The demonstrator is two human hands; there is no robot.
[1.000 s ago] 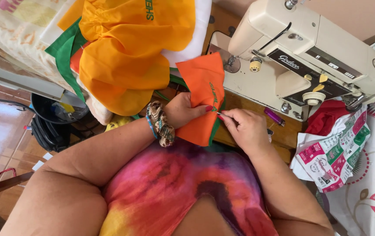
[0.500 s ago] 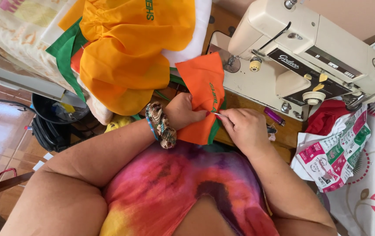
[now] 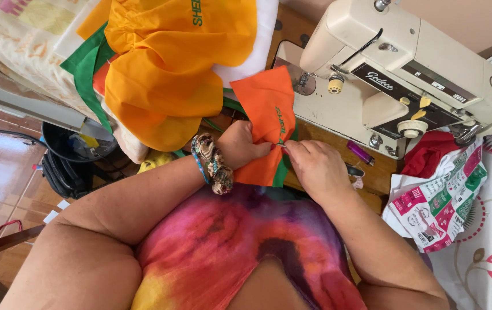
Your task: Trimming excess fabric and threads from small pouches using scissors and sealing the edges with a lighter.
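1. A cream sewing machine [image 3: 407, 74] stands on the wooden counter [image 3: 372, 175], right of a heap of yellow-orange cloth [image 3: 165, 74].
2. A black bin [image 3: 76, 143] on the floor holds scraps I can't make out.
3. The orange fabric piece [image 3: 266, 123] is held just before the machine, long axis upright, top corner pointing away.
4. Left hand [image 3: 240, 143] fingers pinch its lower edge; right hand [image 3: 315, 166] fingers pinch the same spot.
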